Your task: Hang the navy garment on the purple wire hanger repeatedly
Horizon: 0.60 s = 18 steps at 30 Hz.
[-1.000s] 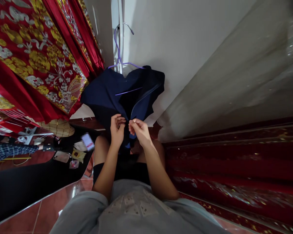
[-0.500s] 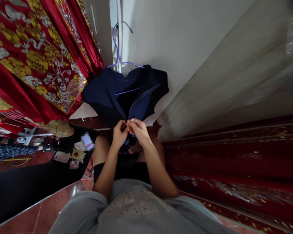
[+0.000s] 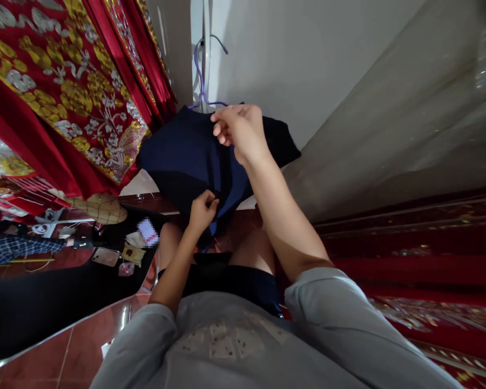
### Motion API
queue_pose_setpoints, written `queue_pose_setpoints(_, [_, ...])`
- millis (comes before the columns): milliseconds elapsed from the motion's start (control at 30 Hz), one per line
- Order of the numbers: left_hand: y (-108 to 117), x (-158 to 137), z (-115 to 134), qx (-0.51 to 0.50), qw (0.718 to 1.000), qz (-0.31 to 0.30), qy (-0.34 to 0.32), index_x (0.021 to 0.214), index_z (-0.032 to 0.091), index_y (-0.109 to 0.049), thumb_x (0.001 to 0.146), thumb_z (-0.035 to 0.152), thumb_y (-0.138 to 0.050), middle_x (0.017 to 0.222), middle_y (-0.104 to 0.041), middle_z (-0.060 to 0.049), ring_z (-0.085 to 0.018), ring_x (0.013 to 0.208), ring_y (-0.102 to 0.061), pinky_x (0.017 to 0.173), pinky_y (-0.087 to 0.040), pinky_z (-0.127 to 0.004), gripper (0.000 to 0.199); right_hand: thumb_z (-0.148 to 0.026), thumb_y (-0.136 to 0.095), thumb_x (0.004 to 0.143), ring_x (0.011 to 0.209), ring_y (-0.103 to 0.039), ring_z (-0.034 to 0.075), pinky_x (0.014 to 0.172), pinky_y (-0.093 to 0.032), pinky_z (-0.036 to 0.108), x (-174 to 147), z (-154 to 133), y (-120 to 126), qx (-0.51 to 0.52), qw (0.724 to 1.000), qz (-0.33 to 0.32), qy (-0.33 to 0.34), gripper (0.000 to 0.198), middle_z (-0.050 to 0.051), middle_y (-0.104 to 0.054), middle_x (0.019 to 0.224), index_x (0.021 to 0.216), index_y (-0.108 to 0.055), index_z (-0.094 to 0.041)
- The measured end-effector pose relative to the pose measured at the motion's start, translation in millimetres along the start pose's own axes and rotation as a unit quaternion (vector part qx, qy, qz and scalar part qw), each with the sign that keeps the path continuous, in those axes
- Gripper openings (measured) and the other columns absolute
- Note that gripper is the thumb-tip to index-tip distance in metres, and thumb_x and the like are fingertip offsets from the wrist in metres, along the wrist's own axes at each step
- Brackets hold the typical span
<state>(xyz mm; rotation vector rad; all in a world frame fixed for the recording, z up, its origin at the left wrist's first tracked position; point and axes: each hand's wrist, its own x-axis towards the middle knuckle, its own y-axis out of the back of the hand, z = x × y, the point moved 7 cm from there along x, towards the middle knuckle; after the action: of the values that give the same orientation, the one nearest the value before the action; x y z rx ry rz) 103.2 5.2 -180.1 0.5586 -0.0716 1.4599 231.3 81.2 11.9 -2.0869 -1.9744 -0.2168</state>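
A: Where is the dark blue garment (image 3: 178,154), and how would it handle?

B: It drapes right below the purple hanger (image 3: 200,75). I'd judge it light, soft and limp, hardly fragile, not very slippery, and apt to swing. Best hold: the shoulder cloth close under the hanger for steadiness, plus a pinch of the front lower down to keep it taut

A: And the fingers?

B: The right hand (image 3: 243,129) is just below the hanger, in front of the cloth, fingers curled toward the thumb; whether they grip anything thin, I can't tell. The left hand (image 3: 202,213) is farther below, thumb and forefinger bent toward each other by the garment's front. Whether cloth is caught there, I can't tell either

A: Counts?

B: One garment, one hanger, two hands. Well below and left of the hanger, on a black surface (image 3: 52,302): one phone (image 3: 106,257), one yellow packet (image 3: 133,253), one pink packet (image 3: 126,269)
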Motion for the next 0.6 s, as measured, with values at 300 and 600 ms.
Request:
queue_pose_setpoints(300, [100,123,132,-0.010,0.976,0.034,-0.214,0.098,0.020,-0.064,0.087,0.032,-0.078,0.095,-0.062,-0.003,-0.022,0.103,-0.066,0.100,-0.051,-0.041,0.022,-0.033,-0.060,0.098,0.043,-0.048,0.000,0.043,-0.034,0.007,-31,0,4,-0.034,0.998,-0.045,0.039,0.026,-0.008,-0.050,0.055,0.079,-0.057,-0.015])
queue_pose_setpoints(600, [88,143,173,0.135,0.951,-0.083,-0.266,0.082,0.017,-0.063,0.089,0.034,-0.077,0.089,-0.053,-0.003,-0.025,0.103,-0.061,0.106,-0.045,-0.048,0.023,-0.025,-0.067,0.088,0.056,-0.052,0.009,0.054,-0.045,0.020,-15,40,4,-0.138,0.988,-0.016,0.062,0.022,-0.002,-0.052,0.059,0.071,-0.056,-0.018])
